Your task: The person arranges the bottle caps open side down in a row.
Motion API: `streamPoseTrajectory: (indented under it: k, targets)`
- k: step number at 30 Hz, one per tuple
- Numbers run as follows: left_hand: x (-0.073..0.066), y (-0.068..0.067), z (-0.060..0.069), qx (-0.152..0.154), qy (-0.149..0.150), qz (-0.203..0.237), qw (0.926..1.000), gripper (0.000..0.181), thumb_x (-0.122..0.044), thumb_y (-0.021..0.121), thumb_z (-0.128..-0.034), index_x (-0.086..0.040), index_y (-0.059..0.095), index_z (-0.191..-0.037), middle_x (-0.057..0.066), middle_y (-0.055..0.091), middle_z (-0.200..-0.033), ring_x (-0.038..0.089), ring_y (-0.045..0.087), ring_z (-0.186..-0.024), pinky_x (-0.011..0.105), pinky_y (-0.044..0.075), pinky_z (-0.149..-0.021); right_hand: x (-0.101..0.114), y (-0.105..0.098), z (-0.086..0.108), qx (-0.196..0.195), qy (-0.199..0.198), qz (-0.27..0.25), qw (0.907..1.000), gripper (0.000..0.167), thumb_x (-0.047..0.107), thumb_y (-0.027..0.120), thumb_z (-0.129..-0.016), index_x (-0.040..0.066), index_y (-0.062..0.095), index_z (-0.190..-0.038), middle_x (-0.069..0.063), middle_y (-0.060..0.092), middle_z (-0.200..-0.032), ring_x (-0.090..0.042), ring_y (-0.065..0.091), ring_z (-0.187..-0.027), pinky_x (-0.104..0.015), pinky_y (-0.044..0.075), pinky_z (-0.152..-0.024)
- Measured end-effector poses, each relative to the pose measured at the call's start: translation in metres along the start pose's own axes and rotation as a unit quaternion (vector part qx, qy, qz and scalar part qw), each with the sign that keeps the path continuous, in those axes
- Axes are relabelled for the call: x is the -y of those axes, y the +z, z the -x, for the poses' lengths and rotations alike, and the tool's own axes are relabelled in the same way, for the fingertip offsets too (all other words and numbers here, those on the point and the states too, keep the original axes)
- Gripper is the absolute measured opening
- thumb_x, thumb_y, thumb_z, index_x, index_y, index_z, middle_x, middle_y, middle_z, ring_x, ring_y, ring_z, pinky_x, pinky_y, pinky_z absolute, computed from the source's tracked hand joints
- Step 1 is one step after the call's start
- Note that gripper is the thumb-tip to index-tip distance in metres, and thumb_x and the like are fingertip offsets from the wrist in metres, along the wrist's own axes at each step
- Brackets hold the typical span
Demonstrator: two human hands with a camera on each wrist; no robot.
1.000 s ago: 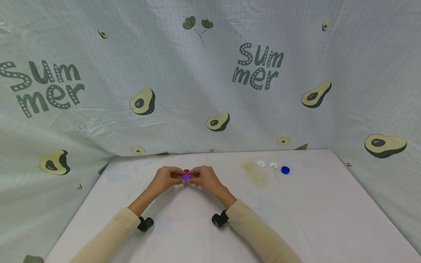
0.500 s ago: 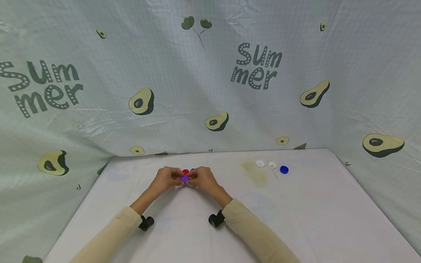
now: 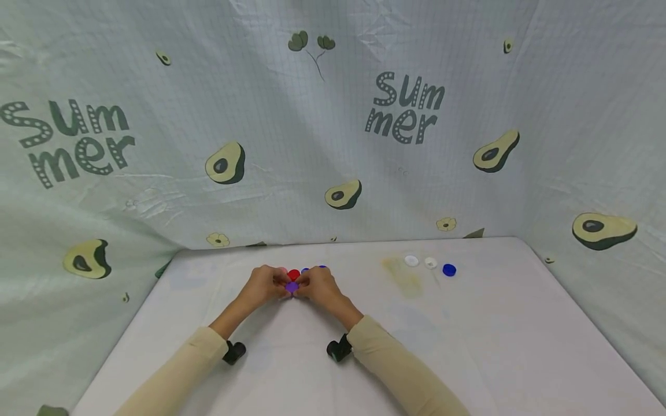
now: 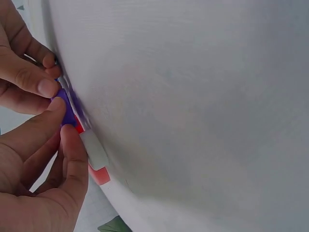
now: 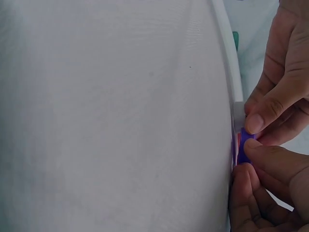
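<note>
- Currently, the purple cap (image 3: 292, 287) is between my two hands, near the table's far edge and left of that edge's middle.
- Left hand (image 3: 267, 283): thumb and fingers pinch the cap from its left side.
- Right hand (image 3: 319, 285): thumb and fingertips pinch the same cap from its right side; my hands almost meet around it.
- Cap contact with the table: cannot tell; both wrist views look too nearly along the surface.
- Directly behind the purple cap, towards the far edge: a red cap (image 3: 293, 275).
- Left of the red one, partly covered by my left hand: a pink cap (image 3: 283, 269).
- Behind my right hand: two blue caps (image 3: 322, 266), only slivers of each visible.
- Left wrist view: a whitish cap (image 4: 95, 151) just beside my left fingers; touching or not, unclear.
- Well apart, along the far edge towards the far right corner: two white caps (image 3: 411, 261), then a dark blue cap (image 3: 449, 270) at the right end of the row.
- Yellowish stain (image 3: 403, 277) on the white tablecloth (image 3: 499, 329), left of and nearer me than that row.
</note>
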State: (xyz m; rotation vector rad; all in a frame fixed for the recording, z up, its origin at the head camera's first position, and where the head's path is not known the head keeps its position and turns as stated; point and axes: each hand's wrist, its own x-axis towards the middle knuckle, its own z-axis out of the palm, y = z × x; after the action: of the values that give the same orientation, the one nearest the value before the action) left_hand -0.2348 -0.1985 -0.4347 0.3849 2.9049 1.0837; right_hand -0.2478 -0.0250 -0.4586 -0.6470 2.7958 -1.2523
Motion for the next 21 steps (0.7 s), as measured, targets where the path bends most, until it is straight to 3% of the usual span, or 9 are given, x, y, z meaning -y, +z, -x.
streamPoseTrajectory:
  k: [5, 12, 17, 21]
  targets:
    - [-0.001, -0.001, -0.003, 0.007, 0.028, -0.023, 0.9993, 0.018, 0.008, 0.085, -0.0729, 0.006, 0.075, -0.087, 0.011, 0.073, -0.079, 0.017, 0.064, -0.075, 0.029, 0.057, -0.068, 0.003, 0.001, -0.002, -0.004, 0.012, 0.021, 0.9997, 0.018, 0.009, 0.088, -0.079, 0.002, 0.081, -0.094, 0.0, 0.071, -0.075, -0.005, 0.051, -0.068, -0.017, 0.044, -0.058]
    - [-0.006, 0.001, -0.004, 0.011, 0.028, -0.031, 0.9991, 0.017, 0.011, 0.084, -0.0722, 0.005, 0.073, -0.083, 0.01, 0.071, -0.076, 0.016, 0.062, -0.072, 0.03, 0.057, -0.067, 0.001, 0.003, -0.002, 0.0, 0.018, 0.009, 0.9998, 0.014, 0.005, 0.087, -0.079, 0.001, 0.08, -0.091, 0.0, 0.07, -0.072, -0.004, 0.056, -0.064, -0.016, 0.047, -0.056]
    - [-0.01, 0.001, -0.003, 0.014, 0.013, -0.038, 0.9991, 0.022, 0.007, 0.087, -0.0717, 0.005, 0.072, -0.088, 0.011, 0.07, -0.079, 0.017, 0.062, -0.074, 0.032, 0.057, -0.069, -0.001, 0.001, -0.003, 0.007, 0.017, 0.002, 0.9998, 0.015, 0.002, 0.085, -0.08, -0.001, 0.079, -0.093, -0.003, 0.073, -0.076, -0.005, 0.061, -0.066, -0.017, 0.051, -0.059]
    - [-0.015, 0.003, -0.001, 0.013, -0.016, -0.032, 0.9993, 0.028, 0.005, 0.089, -0.0714, 0.006, 0.072, -0.094, 0.011, 0.069, -0.082, 0.019, 0.062, -0.076, 0.033, 0.056, -0.07, -0.001, -0.003, 0.002, 0.02, 0.014, -0.003, 0.9997, 0.016, 0.001, 0.083, -0.082, -0.002, 0.078, -0.097, -0.006, 0.075, -0.082, -0.008, 0.065, -0.072, -0.018, 0.053, -0.062]
